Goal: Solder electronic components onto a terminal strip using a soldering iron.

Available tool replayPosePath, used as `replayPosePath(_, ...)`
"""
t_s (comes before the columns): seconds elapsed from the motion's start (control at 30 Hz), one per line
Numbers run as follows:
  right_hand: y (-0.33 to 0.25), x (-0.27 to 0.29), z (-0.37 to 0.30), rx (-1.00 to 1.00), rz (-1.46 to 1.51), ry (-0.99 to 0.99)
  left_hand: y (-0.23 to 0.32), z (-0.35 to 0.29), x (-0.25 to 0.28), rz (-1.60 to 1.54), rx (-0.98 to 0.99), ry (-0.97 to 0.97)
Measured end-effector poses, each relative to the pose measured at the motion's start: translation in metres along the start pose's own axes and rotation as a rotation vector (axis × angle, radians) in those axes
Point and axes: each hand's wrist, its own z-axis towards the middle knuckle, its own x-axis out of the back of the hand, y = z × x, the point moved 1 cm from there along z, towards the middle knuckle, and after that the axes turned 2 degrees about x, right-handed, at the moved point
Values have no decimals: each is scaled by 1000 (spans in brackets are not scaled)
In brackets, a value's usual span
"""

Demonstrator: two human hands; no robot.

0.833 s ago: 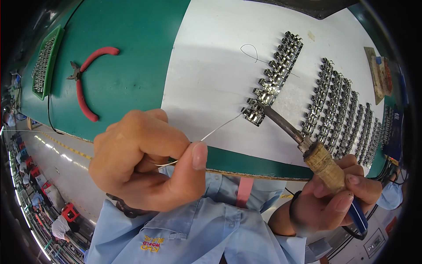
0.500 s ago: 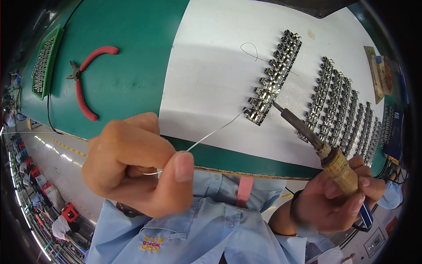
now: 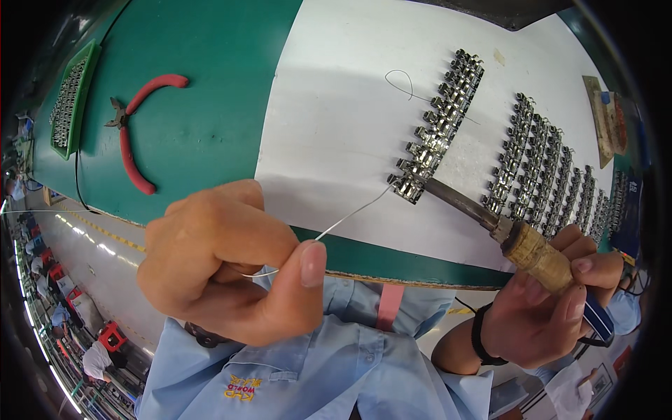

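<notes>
Pinched between thumb and finger of my left hand (image 3: 234, 262) is a thin silvery solder wire (image 3: 352, 213). Its far end reaches the near end of a row of small shiny metal parts (image 3: 437, 133) lying on white paper. My right hand (image 3: 553, 308) grips a soldering iron (image 3: 539, 259) by its cork-like handle. The iron's dark tip lies at the near end of that same row, close to the wire's end. A thin loop of wire (image 3: 400, 77) sticks out from the row's left side.
More rows of metal parts (image 3: 535, 168) stand to the right on the white paper (image 3: 329, 105). Red-handled cutting pliers (image 3: 126, 133) lie spread on the green mat (image 3: 210, 42). A green tray (image 3: 87, 91) of parts sits far left. A wooden block (image 3: 596, 119) is at the far right.
The iron's tip has moved left and nearer, toward the row's end part. My left hand has shifted slightly right with the solder wire. The row sits slightly farther right in view.
</notes>
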Motion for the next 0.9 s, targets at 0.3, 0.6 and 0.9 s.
replayPosePath(0.3, 5, -2, 0, 12, 23, -7, -2, 0, -3, 24, -18, 17)
replayPosePath(0.6, 5, -1, 2, 47, 0, -18, 2, 3, -3, 138, 33, -74)
replayPosePath(0.9, -1, -4, -3, 52, 17, 44, 3, -2, 1, -18, 85, 60)
